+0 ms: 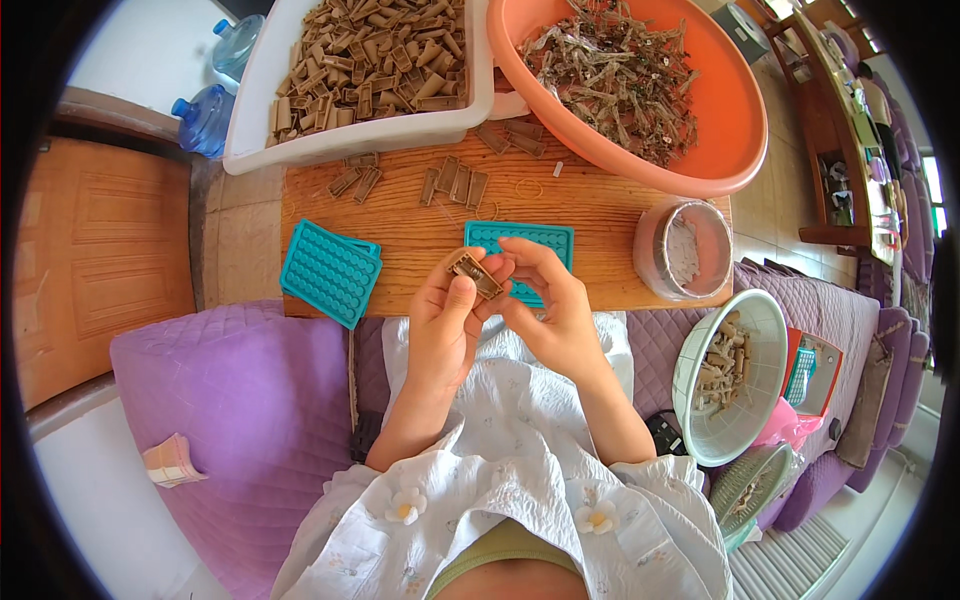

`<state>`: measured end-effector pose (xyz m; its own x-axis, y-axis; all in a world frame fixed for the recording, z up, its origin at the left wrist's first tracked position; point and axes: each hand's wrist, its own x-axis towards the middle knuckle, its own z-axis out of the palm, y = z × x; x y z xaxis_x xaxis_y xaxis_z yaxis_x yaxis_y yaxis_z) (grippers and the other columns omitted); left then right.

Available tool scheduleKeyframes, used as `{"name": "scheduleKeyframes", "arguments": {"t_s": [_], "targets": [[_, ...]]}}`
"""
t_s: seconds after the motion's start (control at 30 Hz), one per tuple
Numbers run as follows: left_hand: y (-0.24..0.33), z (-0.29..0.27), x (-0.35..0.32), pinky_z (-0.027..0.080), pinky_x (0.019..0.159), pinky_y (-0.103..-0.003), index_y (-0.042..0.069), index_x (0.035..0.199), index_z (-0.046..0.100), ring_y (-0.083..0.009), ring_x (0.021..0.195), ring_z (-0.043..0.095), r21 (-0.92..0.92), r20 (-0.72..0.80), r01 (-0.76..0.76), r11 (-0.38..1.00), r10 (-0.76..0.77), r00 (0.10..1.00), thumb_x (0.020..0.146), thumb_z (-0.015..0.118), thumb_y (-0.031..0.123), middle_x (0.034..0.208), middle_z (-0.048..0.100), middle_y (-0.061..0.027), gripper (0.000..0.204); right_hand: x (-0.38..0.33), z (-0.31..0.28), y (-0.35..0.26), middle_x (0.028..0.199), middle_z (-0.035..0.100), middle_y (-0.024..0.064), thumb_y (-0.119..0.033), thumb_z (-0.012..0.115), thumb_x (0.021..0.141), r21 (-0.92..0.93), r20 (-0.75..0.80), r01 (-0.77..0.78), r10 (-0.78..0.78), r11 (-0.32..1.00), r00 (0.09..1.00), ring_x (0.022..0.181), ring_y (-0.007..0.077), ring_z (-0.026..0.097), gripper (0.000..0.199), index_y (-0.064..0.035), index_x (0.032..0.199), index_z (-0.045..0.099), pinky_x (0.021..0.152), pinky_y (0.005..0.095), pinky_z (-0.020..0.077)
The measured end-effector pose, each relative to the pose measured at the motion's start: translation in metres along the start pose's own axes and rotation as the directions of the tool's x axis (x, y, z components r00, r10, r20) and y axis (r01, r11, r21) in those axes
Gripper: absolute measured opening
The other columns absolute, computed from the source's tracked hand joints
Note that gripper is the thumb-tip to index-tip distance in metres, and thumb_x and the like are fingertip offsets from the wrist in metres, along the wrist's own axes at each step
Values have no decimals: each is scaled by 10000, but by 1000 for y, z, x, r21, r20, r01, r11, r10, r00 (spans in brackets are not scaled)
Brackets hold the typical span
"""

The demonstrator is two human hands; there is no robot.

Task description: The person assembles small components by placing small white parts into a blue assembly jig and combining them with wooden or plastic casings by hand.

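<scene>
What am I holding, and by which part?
A brown case, held around its left end by the left hand. The right hand is at its right end; its grip is unclear.

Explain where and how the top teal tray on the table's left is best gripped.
Probably by its near corner, coming from the person's side: the top teal tray lies flat, and that corner seems to jut past the front edge of the table, leaving room to pinch it from above and below.

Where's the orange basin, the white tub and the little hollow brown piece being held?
Orange basin (728, 105), head view: bare inner wall.
White tub (365, 137), head view: front wall.
Hollow brown piece (476, 274), head view: side facing the camera.
</scene>
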<state>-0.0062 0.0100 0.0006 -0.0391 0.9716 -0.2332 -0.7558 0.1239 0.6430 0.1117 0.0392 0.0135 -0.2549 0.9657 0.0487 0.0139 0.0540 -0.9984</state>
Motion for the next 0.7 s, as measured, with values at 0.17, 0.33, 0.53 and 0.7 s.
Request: {"name": "scheduleKeyframes", "arguments": {"t_s": [0.17, 0.33, 0.53, 0.7], "targets": [[-12, 0, -5, 429, 845, -290, -31, 1090, 458, -192, 993, 516, 259, -14, -88, 962, 95, 995, 861, 470, 127, 1038, 535, -121, 279, 5, 2, 4, 852, 581, 120, 43, 541, 671, -254, 9, 21, -20, 967, 1000, 781, 202, 579, 328, 15, 996, 507, 714, 288, 459], [-13, -10, 0, 434, 840, -282, -35, 1081, 469, -173, 973, 522, 351, -32, -72, 934, 88, 996, 850, 491, 125, 1019, 542, -116, 282, 17, -5, 10, 830, 587, 103, 7, 597, 684, -291, 97, -56, 87, 955, 991, 748, 165, 571, 283, 15, 957, 522, 718, 278, 460], [20, -25, 11, 514, 717, -292, 20, 1163, 412, -217, 854, 588, 276, -86, -24, 961, 50, 995, 830, 525, 200, 963, 563, -129, 395, 23, -18, 36, 816, 572, 113, -49, 621, 701, -367, 202, -85, 168, 926, 965, 772, 192, 567, 298, 0, 977, 518, 696, 287, 450], [75, -1, 20, 514, 689, -278, 57, 1175, 411, -199, 808, 601, 452, -17, -28, 892, 40, 999, 833, 521, 199, 915, 580, -120, 385, 11, -1, 53, 797, 567, 108, -77, 609, 694, -519, 186, 148, -58, 842, 981, 746, 267, 537, 279, -43, 956, 522, 643, 349, 446]]}}
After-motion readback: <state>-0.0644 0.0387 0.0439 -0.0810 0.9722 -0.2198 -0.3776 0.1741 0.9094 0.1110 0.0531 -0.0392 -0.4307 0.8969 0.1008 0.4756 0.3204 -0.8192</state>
